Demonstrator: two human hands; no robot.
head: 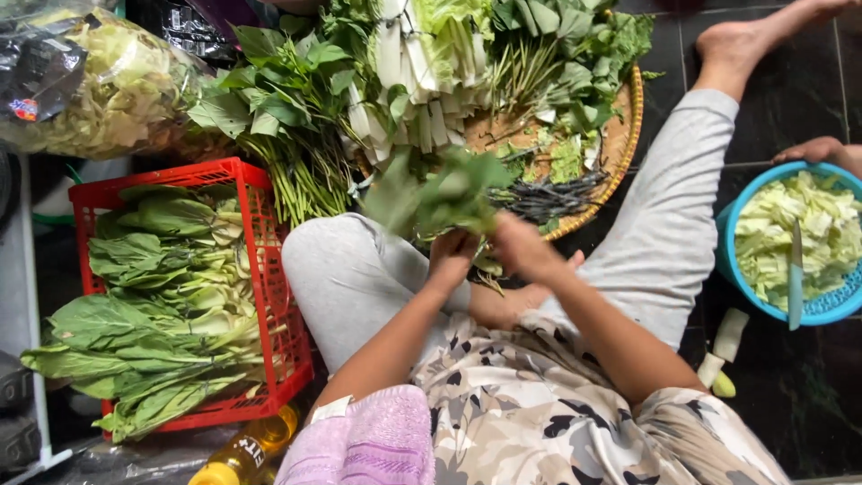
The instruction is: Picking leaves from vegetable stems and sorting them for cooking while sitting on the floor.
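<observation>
Sitting cross-legged on the dark tiled floor (pixel 808 395), a bunch of leafy greens (pixel 444 193) is held up over the lap, just in front of the round woven tray (pixel 628 135). The left hand (pixel 452 256) is closed around the stems from below, and the right hand (pixel 521 247) is clamped on the same stems just beside it, so that both hands are brought together on the bunch. Behind the bunch, more greens and pale stalks (pixel 409 81) are heaped on the tray. A red crate (pixel 269 269) of broad-leaved greens stands at the left knee, and a blue basin (pixel 732 242) of chopped cabbage, with a knife (pixel 796 278) laid across it, stands to the right. Another person's hand (pixel 813 151) rests at the basin's rim. Since the bunch is gripped only at its stem ends, loose leaves could probably be shed onto the lap or floor if the grip is shifted, and tender stems may be bruised if squeezed hard.
</observation>
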